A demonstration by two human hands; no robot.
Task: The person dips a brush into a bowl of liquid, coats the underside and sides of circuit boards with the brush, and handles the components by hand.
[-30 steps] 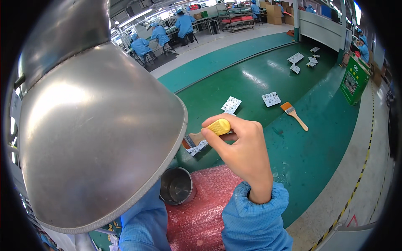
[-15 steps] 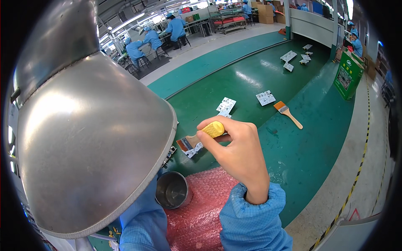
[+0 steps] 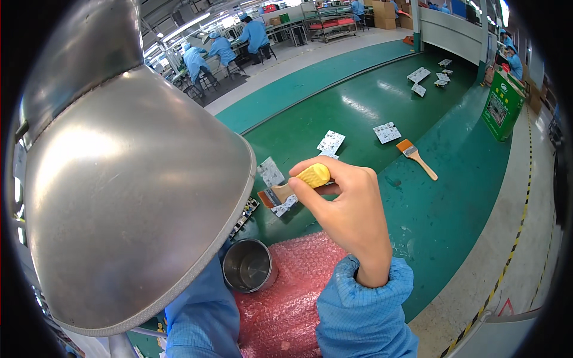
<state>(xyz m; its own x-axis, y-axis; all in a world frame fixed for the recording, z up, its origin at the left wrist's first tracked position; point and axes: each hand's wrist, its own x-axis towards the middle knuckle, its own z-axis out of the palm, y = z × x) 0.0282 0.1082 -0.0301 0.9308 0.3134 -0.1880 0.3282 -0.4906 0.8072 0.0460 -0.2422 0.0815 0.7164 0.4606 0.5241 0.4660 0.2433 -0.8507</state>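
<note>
My right hand (image 3: 352,215) is raised over the green conveyor belt (image 3: 453,203), its thumb and fingers closed on a yellow ribbed tool handle (image 3: 314,175). Just below and left of it are a small brush with an orange band (image 3: 271,197) and small printed cards (image 3: 285,206); I cannot tell whether that brush is joined to the handle. A green circuit board (image 3: 245,216) sticks out under the rim of a large metal lamp shade (image 3: 131,197). My left sleeve (image 3: 200,310) runs under the shade, and the left hand is hidden.
A steel cup (image 3: 248,265) stands on pink bubble wrap (image 3: 292,298) by my forearms. Another brush (image 3: 416,157) and more cards (image 3: 387,132) lie farther along the belt. A green box (image 3: 502,107) stands at the right. Several people in blue coats (image 3: 222,49) sit at far benches.
</note>
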